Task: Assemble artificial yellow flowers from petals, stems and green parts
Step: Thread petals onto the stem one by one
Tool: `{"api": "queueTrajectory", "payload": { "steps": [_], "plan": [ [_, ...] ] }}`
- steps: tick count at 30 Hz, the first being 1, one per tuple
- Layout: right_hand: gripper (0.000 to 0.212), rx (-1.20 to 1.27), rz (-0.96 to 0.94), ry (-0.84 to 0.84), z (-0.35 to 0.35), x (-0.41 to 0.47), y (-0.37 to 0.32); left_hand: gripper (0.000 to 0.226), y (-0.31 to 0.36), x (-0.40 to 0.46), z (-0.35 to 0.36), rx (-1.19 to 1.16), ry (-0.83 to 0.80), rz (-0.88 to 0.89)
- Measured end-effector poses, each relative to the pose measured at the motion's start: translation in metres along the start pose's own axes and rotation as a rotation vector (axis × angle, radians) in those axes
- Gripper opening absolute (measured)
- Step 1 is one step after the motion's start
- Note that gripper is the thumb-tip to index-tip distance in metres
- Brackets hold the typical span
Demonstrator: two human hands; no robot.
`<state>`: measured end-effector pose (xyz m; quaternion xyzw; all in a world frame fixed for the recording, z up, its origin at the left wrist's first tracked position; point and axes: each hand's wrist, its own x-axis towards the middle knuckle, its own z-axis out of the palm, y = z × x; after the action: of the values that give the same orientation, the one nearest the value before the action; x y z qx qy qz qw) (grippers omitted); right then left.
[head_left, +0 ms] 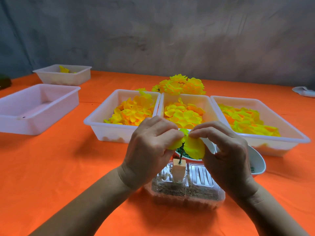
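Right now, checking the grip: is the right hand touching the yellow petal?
Touching: the head view shows the right hand pinching the yellow petal.

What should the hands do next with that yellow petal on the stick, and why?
Probably slide the yellow petal further down the dark stem. The left hand and right hand both pinch petals around the stem, which stands upright in the wooden block. The petals look loose and spread, so seating them seems the likely next step before taking another from the middle tray.

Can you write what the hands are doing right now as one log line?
step: adding petals | left hand: pinching petal | right hand: pinching petal | stem: upright in block
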<state>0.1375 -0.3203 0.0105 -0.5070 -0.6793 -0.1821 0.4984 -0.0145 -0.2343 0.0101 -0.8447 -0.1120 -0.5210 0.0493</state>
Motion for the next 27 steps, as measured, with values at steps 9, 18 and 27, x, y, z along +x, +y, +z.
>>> {"api": "queueTrajectory", "payload": {
  "steps": [9,18,27],
  "plan": [
    [0.005,0.01,0.014,-0.026,0.002,0.003,-0.001,0.01,0.0,-0.001,-0.001,-0.054,-0.018,-0.068],
    [0.013,-0.009,0.001,-0.062,0.004,-0.01,0.005,0.005,0.0,-0.008,0.001,-0.008,-0.071,-0.016],
    [0.015,-0.064,-0.017,-0.087,0.005,-0.025,0.012,0.015,0.0,-0.022,0.003,-0.039,-0.124,0.025]
  ]
}}
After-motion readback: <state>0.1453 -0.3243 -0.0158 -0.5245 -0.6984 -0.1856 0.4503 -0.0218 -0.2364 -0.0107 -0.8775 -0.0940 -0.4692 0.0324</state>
